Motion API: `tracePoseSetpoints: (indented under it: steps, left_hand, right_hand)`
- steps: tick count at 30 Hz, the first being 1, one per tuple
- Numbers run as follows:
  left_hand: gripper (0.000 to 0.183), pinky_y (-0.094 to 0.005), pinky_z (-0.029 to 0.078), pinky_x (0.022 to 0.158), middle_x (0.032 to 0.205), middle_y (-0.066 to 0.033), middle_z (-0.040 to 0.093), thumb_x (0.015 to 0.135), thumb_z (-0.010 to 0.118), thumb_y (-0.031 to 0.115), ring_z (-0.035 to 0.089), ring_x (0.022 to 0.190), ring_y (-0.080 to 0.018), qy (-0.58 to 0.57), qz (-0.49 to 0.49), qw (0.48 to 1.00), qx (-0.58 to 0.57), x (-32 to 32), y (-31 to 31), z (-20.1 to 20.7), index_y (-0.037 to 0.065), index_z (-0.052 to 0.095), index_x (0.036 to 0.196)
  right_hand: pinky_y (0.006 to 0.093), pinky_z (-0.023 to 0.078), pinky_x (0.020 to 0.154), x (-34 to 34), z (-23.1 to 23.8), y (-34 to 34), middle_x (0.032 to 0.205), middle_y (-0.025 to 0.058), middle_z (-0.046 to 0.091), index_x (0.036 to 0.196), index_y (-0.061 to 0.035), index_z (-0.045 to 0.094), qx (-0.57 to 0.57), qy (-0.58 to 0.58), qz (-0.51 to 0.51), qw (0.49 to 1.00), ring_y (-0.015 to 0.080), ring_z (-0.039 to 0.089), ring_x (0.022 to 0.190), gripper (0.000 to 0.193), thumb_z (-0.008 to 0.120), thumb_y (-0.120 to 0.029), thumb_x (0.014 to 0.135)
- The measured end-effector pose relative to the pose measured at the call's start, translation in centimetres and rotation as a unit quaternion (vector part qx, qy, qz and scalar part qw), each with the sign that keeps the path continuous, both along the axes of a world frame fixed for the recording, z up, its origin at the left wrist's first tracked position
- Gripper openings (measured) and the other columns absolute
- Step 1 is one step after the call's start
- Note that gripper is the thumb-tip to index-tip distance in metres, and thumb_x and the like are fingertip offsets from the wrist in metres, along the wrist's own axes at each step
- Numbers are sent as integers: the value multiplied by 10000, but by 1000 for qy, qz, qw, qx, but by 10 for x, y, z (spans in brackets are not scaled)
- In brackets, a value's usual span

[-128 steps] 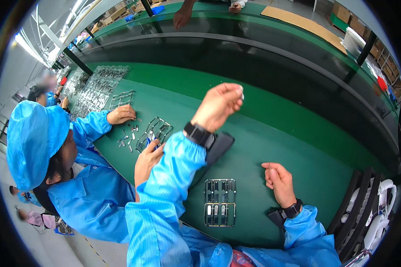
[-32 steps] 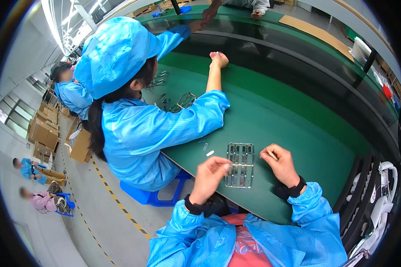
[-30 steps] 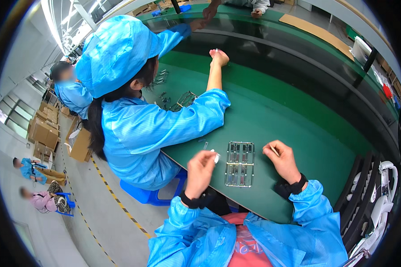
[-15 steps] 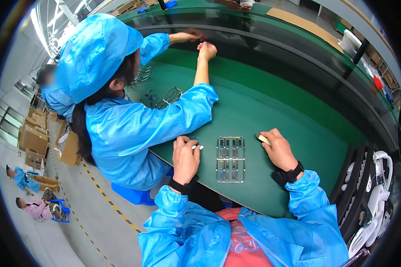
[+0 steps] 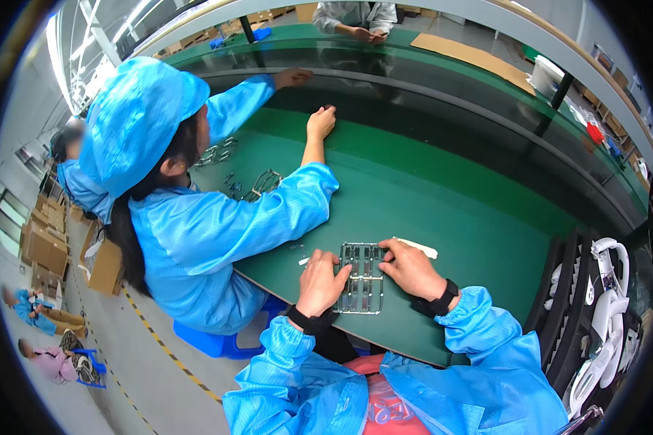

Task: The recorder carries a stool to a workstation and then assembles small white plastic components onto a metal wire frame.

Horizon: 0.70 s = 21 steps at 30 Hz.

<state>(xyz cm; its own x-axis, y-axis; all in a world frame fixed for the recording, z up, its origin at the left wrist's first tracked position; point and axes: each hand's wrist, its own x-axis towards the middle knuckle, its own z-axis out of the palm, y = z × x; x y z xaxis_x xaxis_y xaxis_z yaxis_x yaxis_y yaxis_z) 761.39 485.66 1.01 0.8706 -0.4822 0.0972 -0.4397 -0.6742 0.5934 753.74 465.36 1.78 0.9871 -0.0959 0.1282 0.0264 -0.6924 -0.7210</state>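
A rectangular panel of small circuit boards (image 5: 360, 278) lies on the green table between my hands, in a thin pale frame. My left hand (image 5: 322, 281) pinches its left edge, thumb pointing inward. At the upper right edge, my right hand (image 5: 413, 268) grips the panel with thumb and fingers. A cream-coloured stick-like tool (image 5: 422, 249) rests on the table just beyond my right hand, partly hidden by it. Near my left fingertips lies a small white piece (image 5: 303, 261).
At my left a co-worker in blue (image 5: 218, 210) reaches over a dark conveyor belt (image 5: 442, 112). Several empty-looking panel frames (image 5: 263, 185) lie beyond that arm. A black rack with white curved parts (image 5: 602, 319) stands at the right. Across the belt is another person (image 5: 355, 22).
My right hand has let go of the cream-coloured tool and moved left onto the panel. My left hand has left the small white piece and taken the panel's left edge.
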Motion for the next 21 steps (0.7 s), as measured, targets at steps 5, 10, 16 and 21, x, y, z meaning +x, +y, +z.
tracePoseSetpoints:
  steps: [5,10,16,21]
  left_hand:
    - [207,-309,494,653,854,-117,600,845,649,108,613,726,-177,160,-10,964,-214,-3,0,-17,-12,510,940]
    - [122,-266,533,727,948,-113,639,908,522,-15,634,839,-143,365,-38,828,-424,-27,-8,13,6,451,1004]
    - [182,-245,515,717,952,-59,630,908,560,27,613,825,-108,404,-22,820,-405,-40,-5,27,7,499,1079]
    - [176,-203,450,648,858,-2,654,899,618,104,556,735,-56,393,-1,858,-330,-44,-9,17,7,644,1044]
  right_hand:
    - [328,488,681,1,6,3,834,90,613,1166,6,478,130,34,-23,991,221,622,762,410,662,-76,809]
    - [228,454,660,-6,3,0,814,5,572,1182,19,481,392,84,17,916,77,537,707,371,646,-107,874]
    - [197,436,641,-6,8,-4,763,-16,573,1133,10,519,466,141,40,872,47,531,707,308,644,-85,868]
    - [199,469,685,-9,9,-5,828,1,598,1079,2,539,466,143,43,872,51,560,759,260,651,-58,852]
